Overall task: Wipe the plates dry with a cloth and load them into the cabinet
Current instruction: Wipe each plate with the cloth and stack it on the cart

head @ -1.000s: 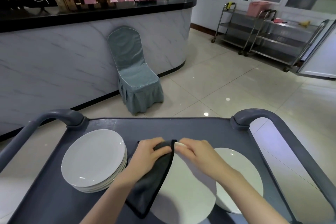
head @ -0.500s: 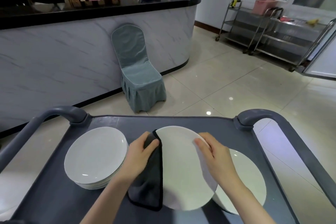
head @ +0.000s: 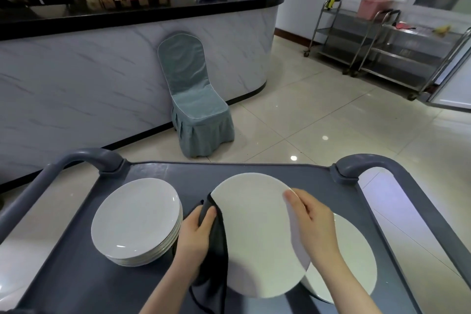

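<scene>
The plate (head: 254, 234) has turned upright-ish since before — your left hand (head: 196, 233) pinches the cloth (head: 216, 265) onto its left rim, right hand (head: 312, 220) clasps the right.

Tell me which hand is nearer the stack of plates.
Left. The left hand, gripping the cloth, is right beside the stack; the right hand holds the opposite rim of the lifted plate, farther right.

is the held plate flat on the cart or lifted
Lifted: held plate hangs between left hand, with cloth, and right hand, overlapping the lower plate.
</scene>
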The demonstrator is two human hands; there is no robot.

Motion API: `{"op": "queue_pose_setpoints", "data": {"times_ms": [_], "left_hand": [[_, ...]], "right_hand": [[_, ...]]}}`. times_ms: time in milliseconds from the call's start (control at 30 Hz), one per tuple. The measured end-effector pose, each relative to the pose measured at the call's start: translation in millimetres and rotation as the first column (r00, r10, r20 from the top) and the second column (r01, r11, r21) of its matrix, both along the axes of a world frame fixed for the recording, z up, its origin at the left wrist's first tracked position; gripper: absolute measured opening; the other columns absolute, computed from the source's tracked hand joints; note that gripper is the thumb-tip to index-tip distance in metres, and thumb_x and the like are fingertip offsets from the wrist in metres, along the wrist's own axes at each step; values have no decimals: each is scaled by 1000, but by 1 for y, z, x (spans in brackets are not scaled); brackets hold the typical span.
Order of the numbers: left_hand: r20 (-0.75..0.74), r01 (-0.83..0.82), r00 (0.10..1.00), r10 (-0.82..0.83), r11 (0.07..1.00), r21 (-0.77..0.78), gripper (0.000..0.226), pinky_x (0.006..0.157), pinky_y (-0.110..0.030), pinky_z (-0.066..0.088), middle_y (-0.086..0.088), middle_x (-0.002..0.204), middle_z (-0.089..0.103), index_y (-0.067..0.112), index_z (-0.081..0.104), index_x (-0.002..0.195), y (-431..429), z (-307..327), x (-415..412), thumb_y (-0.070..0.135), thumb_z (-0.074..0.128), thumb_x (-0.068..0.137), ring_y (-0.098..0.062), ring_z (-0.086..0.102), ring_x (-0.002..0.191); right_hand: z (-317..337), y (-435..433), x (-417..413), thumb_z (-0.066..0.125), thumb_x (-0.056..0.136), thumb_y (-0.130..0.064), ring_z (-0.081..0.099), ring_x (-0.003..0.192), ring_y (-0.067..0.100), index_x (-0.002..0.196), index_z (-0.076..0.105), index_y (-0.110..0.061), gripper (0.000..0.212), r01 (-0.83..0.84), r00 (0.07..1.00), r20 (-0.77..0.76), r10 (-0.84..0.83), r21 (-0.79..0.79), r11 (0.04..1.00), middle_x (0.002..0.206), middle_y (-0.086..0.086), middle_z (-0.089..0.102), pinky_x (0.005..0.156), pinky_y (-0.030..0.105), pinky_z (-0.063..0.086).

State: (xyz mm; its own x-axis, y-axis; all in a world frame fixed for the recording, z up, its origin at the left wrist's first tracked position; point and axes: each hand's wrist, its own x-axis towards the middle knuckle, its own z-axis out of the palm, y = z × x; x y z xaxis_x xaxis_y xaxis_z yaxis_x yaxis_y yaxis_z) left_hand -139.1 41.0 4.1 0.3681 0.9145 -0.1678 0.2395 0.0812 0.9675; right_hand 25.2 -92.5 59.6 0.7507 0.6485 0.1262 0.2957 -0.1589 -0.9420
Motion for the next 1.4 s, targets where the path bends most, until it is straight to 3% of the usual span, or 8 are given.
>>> {"op": "queue_pose_setpoints", "data": {"times_ms": [267, 400, 500, 667, 867, 1033, 1200, 1400], "left_hand": [[-291, 530, 846, -447, 766, 364, 28, 62, -13, 39, 15, 65, 59, 31, 52, 67, 31, 48, 10, 25, 67, 91, 0, 49, 63], [-189, 376, 926, -327, 855, 359, 24, 62, -12, 41, 8, 69, 62, 26, 57, 70, 34, 50, 10, 27, 62, 94, 0, 51, 64], [54, -12, 999, 8, 998, 63, 22, 63, -15, 48, 5, 80, 73, 18, 67, 85, 18, 35, 10, 31, 55, 99, -8, 66, 74], [160, -181, 952, 263, 899, -399, 20, 91, -40, 52, 2, 102, 73, 25, 65, 100, -10, 15, 25, 40, 52, 100, -21, 68, 99], [41, -158, 987, 154, 981, 113, 25, 58, -15, 44, 10, 70, 69, 20, 64, 78, 30, 35, 3, 28, 54, 99, -4, 59, 69], [-146, 295, 956, -256, 842, 452, 17, 62, -11, 41, 3, 73, 67, 18, 63, 75, 47, 53, 7, 21, 68, 91, 4, 52, 62], [-175, 430, 902, -394, 799, 420, 18, 62, -15, 42, 10, 69, 65, 29, 64, 74, 37, 50, 15, 22, 71, 89, 2, 53, 64], [17, -32, 999, 32, 999, 26, 30, 52, -16, 41, 4, 60, 59, 4, 58, 73, 9, 13, 6, 23, 59, 96, -12, 52, 64]], "right_hand": [[3, 11, -3, 59, 99, -25, 45, 65, 10, 80, 62, -14, 22, -313, 913, 208, 351, -194, 930, 73, -2, 59, 66, 22, 40], [13, 14, 8, 63, 97, -21, 53, 68, 5, 79, 68, -20, 18, -216, 966, 141, 218, -30, 976, 77, -5, 67, 67, 17, 42], [16, 19, 4, 61, 98, -22, 53, 63, -4, 73, 71, -33, 29, 89, 996, -27, -85, 143, 986, 68, -17, 66, 60, 7, 40], [-7, 33, -34, 52, 102, -26, 48, 57, -1, 65, 58, -40, 41, 467, 863, -332, -382, 233, 853, 60, -21, 54, 54, 9, 36], [0, 14, 3, 68, 94, -32, 65, 73, 6, 115, 61, -40, 24, -7, 957, -286, 47, 139, 990, 76, -7, 72, 71, 25, 50], [29, 29, 27, 68, 93, -35, 59, 74, 4, 115, 62, -50, 27, -370, 910, 134, 392, -165, 914, 91, -10, 72, 73, 13, 44], [17, 37, 17, 59, 99, -31, 63, 84, 8, 102, 70, -29, 11, -436, 831, 256, 494, -253, 864, 92, -15, 71, 79, 21, 46], [15, 23, 23, 62, 97, -17, 66, 95, -8, 92, 75, -37, 25, -224, 974, 26, 223, 34, 974, 98, -25, 74, 79, 6, 44]]}}
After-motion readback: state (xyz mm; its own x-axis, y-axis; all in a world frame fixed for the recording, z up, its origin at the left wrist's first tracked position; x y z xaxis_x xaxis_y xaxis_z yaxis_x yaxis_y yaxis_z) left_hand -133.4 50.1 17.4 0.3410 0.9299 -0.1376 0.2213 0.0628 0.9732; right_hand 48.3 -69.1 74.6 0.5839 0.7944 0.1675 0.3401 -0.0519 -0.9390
